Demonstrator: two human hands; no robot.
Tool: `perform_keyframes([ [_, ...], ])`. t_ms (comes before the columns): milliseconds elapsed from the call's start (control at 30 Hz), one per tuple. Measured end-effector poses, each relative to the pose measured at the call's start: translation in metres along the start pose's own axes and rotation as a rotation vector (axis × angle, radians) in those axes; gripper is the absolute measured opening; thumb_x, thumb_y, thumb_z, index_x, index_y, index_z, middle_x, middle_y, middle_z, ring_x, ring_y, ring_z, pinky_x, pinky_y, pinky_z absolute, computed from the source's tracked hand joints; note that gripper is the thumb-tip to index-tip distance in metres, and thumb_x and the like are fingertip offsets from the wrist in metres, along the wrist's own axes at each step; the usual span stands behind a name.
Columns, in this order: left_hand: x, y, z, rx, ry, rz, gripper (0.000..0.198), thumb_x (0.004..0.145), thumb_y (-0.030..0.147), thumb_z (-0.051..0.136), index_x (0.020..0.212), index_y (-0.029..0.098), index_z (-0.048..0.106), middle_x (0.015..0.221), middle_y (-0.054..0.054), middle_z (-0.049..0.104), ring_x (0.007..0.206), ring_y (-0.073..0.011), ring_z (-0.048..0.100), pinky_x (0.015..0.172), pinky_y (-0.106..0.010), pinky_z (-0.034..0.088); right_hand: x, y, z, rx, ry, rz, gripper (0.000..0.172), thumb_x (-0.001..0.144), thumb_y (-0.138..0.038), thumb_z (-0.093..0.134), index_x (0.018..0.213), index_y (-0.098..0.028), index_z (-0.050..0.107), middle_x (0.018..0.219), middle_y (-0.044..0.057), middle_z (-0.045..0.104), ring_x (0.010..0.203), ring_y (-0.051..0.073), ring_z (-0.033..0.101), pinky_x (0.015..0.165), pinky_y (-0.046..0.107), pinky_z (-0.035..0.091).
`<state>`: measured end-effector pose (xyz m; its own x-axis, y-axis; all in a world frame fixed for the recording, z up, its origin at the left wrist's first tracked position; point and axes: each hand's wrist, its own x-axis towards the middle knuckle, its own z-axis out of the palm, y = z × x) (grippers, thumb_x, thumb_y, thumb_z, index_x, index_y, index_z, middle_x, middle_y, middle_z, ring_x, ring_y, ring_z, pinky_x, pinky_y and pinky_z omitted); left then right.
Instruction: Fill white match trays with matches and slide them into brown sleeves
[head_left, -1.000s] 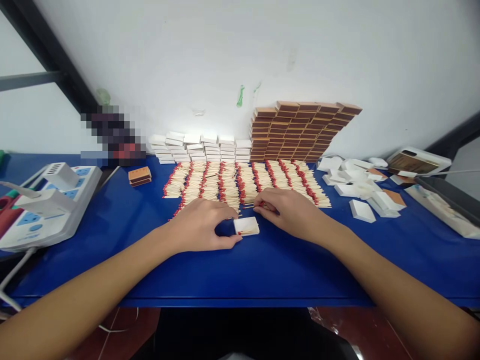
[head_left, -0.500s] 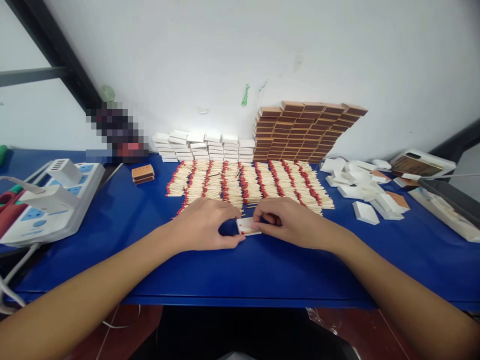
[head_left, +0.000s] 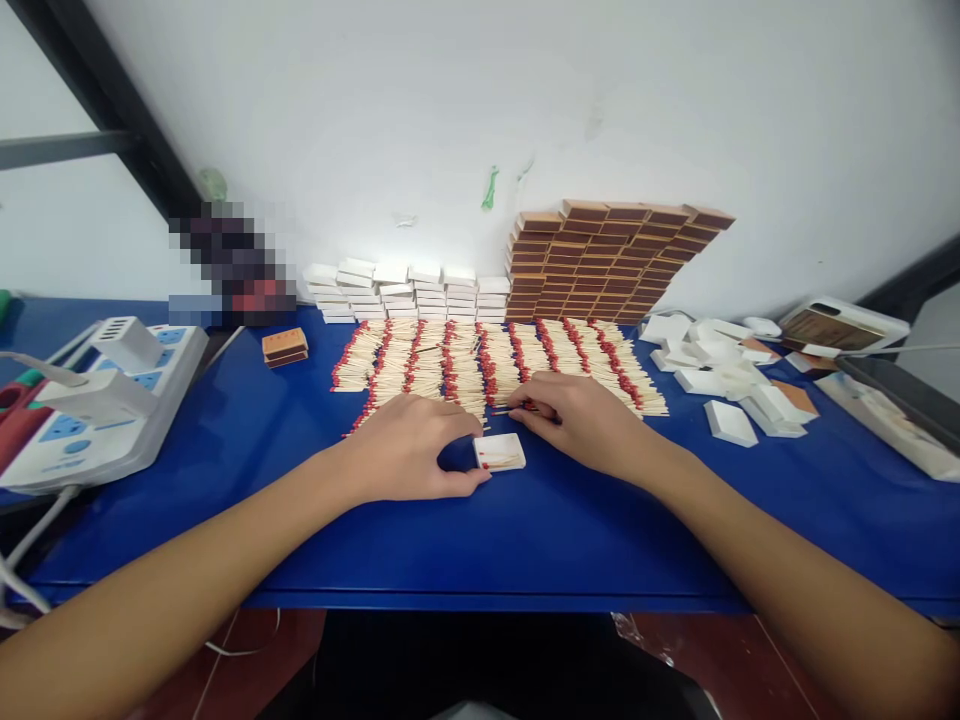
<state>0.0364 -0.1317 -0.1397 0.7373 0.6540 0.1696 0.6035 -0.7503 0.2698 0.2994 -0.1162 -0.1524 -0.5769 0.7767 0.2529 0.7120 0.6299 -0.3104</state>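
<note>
A small white matchbox tray lies on the blue table with a few red-tipped matches in it. My left hand is curled, thumb and fingers pinching the tray's left end. My right hand rests just beyond the tray at the near edge of the spread of red-tipped matches, its fingers pinched on a few matches there.
Stacked white trays and stacked brown sleeves stand against the wall. Loose white trays lie at right, beside a phone. A power strip with plugs sits at left, and a brown matchbox lies near it.
My right hand went from the match pile to the tray and back to the pile. The tray now holds more matches. My left hand stayed on the tray.
</note>
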Motion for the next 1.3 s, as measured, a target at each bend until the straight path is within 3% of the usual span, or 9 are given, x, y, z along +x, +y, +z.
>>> perform_keyframes([
  [467, -0.001, -0.002, 0.003, 0.001, -0.017, 0.002, 0.035, 0.090, 0.051, 0.067, 0.106, 0.021, 0.077, 0.089, -0.001, 0.076, 0.079, -0.0191, 0.069, 0.066, -0.030, 0.041, 0.002, -0.003, 0.003, -0.001, -0.010, 0.015, 0.012, 0.101, -0.023, 0.060, 0.099, -0.020, 0.072, 0.087, 0.005, 0.069, 0.076, 0.019, 0.061, 0.068, 0.030, 0.041],
  [767, 0.001, 0.000, 0.000, 0.005, -0.027, -0.025, 0.033, 0.090, 0.049, 0.067, 0.105, 0.022, 0.077, 0.089, 0.002, 0.076, 0.076, -0.0159, 0.067, 0.066, -0.029, 0.040, 0.004, -0.006, 0.003, 0.011, -0.082, 0.070, 0.011, 0.105, -0.026, 0.055, 0.099, -0.021, 0.063, 0.102, 0.007, 0.072, 0.087, 0.021, 0.066, 0.072, 0.032, 0.044],
  [967, 0.000, 0.000, -0.001, 0.003, -0.005, -0.044, 0.028, 0.089, 0.046, 0.068, 0.105, 0.024, 0.076, 0.092, 0.003, 0.077, 0.077, -0.0157, 0.068, 0.065, -0.029, 0.037, -0.003, -0.013, -0.008, 0.074, -0.002, 0.008, 0.011, 0.106, -0.028, 0.056, 0.100, -0.022, 0.062, 0.094, 0.004, 0.068, 0.082, 0.019, 0.062, 0.070, 0.030, 0.042],
  [1300, 0.001, 0.000, -0.001, 0.001, 0.007, -0.040, 0.029, 0.090, 0.047, 0.066, 0.084, 0.019, 0.068, 0.072, 0.003, 0.065, 0.065, -0.0129, 0.057, 0.058, -0.028, 0.029, -0.011, -0.030, 0.000, 0.069, -0.097, -0.100, 0.011, 0.106, -0.027, 0.058, 0.101, -0.020, 0.066, 0.095, 0.004, 0.070, 0.082, 0.018, 0.063, 0.068, 0.030, 0.041],
])
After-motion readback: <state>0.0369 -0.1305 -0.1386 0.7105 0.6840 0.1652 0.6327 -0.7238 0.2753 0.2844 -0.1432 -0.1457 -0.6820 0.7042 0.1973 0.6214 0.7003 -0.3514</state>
